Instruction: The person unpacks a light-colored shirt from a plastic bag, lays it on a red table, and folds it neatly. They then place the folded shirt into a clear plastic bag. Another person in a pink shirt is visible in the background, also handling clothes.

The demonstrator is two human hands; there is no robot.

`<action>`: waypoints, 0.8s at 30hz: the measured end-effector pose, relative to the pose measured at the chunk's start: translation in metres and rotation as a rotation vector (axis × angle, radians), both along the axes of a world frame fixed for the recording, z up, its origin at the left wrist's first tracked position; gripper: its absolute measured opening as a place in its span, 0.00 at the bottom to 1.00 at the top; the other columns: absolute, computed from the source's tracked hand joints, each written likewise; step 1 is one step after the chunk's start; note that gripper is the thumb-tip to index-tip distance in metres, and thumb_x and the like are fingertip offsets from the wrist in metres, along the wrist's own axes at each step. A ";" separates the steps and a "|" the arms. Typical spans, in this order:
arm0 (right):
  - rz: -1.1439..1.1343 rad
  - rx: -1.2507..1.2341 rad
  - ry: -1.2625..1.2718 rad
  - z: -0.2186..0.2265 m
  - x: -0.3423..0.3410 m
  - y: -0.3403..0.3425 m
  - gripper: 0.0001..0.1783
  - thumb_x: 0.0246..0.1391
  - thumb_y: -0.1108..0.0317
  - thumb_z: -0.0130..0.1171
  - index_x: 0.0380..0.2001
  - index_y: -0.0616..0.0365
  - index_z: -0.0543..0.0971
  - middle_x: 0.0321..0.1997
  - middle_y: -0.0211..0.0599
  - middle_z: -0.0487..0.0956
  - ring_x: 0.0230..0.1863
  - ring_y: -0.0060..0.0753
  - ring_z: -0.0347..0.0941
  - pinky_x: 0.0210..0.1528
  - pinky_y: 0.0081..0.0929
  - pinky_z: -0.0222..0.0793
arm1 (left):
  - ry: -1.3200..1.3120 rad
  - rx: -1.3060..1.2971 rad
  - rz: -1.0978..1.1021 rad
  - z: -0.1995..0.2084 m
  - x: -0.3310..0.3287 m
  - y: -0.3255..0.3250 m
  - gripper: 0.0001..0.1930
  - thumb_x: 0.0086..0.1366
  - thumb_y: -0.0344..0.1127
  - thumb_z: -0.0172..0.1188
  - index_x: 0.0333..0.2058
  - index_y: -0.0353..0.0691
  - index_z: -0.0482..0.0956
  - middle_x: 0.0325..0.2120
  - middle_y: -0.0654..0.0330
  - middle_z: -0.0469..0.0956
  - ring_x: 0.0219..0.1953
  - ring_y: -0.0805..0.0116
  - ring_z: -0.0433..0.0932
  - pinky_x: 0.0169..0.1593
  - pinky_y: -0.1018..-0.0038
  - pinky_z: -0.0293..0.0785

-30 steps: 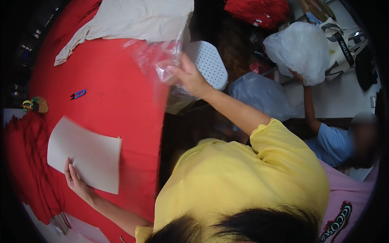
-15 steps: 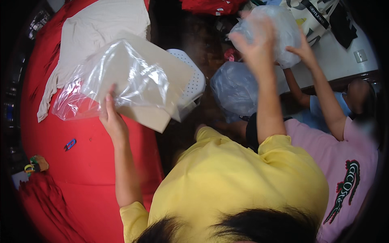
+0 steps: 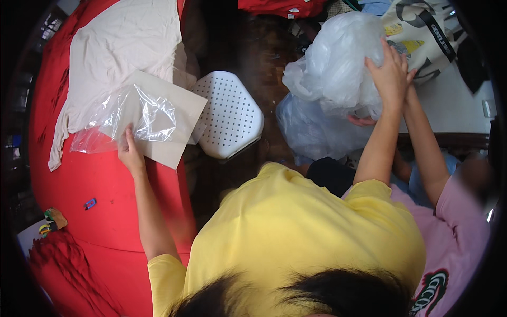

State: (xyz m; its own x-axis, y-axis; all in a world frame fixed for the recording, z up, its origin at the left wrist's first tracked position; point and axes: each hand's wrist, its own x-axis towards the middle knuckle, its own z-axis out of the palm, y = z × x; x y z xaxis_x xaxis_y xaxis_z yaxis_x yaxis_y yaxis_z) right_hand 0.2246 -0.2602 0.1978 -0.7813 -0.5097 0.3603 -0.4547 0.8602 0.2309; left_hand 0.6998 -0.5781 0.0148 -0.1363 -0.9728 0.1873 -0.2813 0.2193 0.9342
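Up from its blurred reach of half a second ago, the right hand (image 3: 390, 79) has settled on a bundle of white plastic (image 3: 338, 58), to the right of and beyond the white perforated stool (image 3: 227, 113), which now shows almost whole. Its thumb stands apart from the other fingers; whether they pinch the plastic I cannot tell. On the stool's left, the left hand (image 3: 130, 154) has its thumb pressed on clear plastic (image 3: 100, 119) over a beige board (image 3: 185, 116), the other fingers hidden beneath, so both are held between them. One board corner reaches the stool's left edge in view; whether the board is inside the plastic I cannot tell. A co-worker's hand (image 3: 411, 87) is close behind the right one, and bluish plastic (image 3: 311, 129) bulges just right of the stool. Farther left of the stool, cream cloth (image 3: 127, 42) lies on a red-covered table (image 3: 113, 179), with blue snips (image 3: 91, 203) nearer the wearer.
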 end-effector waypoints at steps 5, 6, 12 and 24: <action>0.208 -0.160 0.080 0.029 -0.048 0.000 0.30 0.56 0.52 0.51 0.62 0.44 0.65 0.62 0.45 0.67 0.63 0.47 0.61 0.65 0.43 0.51 | -0.003 0.060 0.043 0.001 -0.008 -0.001 0.17 0.69 0.38 0.50 0.46 0.28 0.77 0.45 0.54 0.77 0.49 0.69 0.74 0.55 0.74 0.68; 0.215 -0.219 0.095 0.038 -0.049 -0.001 0.29 0.57 0.52 0.51 0.61 0.45 0.65 0.61 0.46 0.68 0.61 0.49 0.63 0.63 0.42 0.55 | -0.018 0.058 0.057 0.002 -0.008 0.000 0.17 0.69 0.38 0.50 0.46 0.28 0.77 0.45 0.55 0.77 0.49 0.69 0.74 0.55 0.74 0.68; 0.523 -0.584 0.634 0.115 -0.007 -0.006 0.22 0.56 0.66 0.56 0.54 0.60 0.70 0.51 0.48 0.75 0.53 0.46 0.71 0.56 0.35 0.65 | -0.010 0.038 0.060 0.002 -0.007 0.003 0.17 0.69 0.37 0.49 0.46 0.29 0.77 0.46 0.54 0.77 0.50 0.68 0.74 0.56 0.74 0.66; 1.313 -0.163 -1.091 -0.043 0.103 -0.218 0.15 0.52 0.71 0.60 0.44 0.61 0.77 0.46 0.39 0.77 0.48 0.32 0.73 0.49 0.29 0.68 | 0.601 0.316 -0.051 0.062 -0.001 0.020 0.31 0.52 0.28 0.57 0.56 0.21 0.63 0.58 0.45 0.64 0.60 0.53 0.64 0.61 0.63 0.61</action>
